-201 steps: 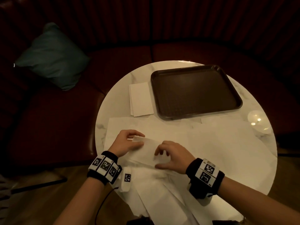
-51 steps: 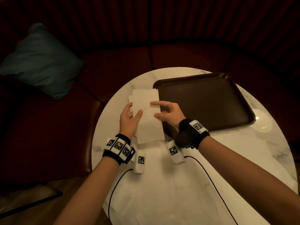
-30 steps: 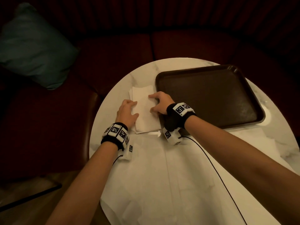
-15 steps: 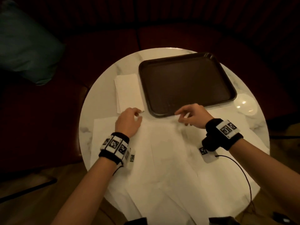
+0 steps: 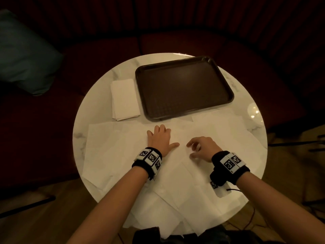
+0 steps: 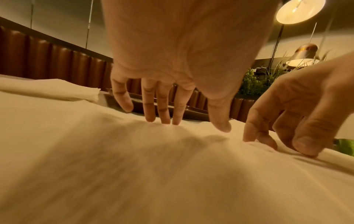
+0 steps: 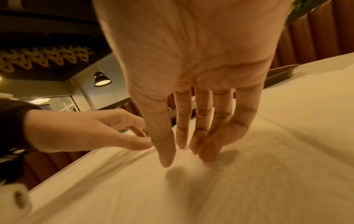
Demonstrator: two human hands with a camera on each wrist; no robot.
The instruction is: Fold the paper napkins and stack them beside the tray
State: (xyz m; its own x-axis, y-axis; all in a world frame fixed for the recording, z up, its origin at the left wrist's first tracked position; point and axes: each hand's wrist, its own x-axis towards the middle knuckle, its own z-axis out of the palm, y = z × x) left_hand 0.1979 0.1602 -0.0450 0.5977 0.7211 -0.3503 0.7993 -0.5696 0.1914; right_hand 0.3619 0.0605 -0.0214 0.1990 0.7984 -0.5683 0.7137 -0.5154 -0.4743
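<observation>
A dark brown tray (image 5: 182,87) lies at the back of the round marble table (image 5: 98,95). Left of it rests a small stack of folded white napkins (image 5: 125,100), also seen in the left wrist view (image 6: 57,89). Several unfolded napkins (image 5: 114,147) cover the near half of the table, overlapping. My left hand (image 5: 164,137) lies flat on them just in front of the tray, fingers straight and tips touching the paper (image 6: 162,119). My right hand (image 5: 198,147) is beside it, fingers relaxed, with its fingertips (image 7: 182,145) touching the top sheet. Neither hand holds anything.
A small round glassy object (image 5: 255,111) sits at the table's right edge. A dark red sofa with a teal cushion (image 5: 26,59) curves behind and to the left. Napkins hang over the table's near edge (image 5: 158,224). A black cable (image 5: 235,190) trails from my right wrist.
A second ago both hands pressed a folded napkin onto the stack beside the tray. They have let go and drawn back to the unfolded sheets in the middle.
</observation>
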